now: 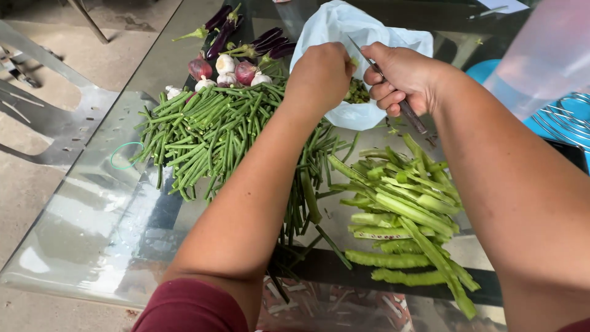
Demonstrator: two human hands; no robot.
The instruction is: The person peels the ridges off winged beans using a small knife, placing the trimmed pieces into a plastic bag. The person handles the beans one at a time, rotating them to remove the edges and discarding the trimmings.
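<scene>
Fingers of the right hand clench around a small knife, its blade angled up toward the left hand, whose fingers curl closed, pinching a bit of green bean over the pale blue plastic bag that holds cut pieces. Nearest the person, winged beans lie piled on the glass table, right of a heap of long beans. Beyond sit garlic bulbs, red onions and small purple eggplants.
</scene>
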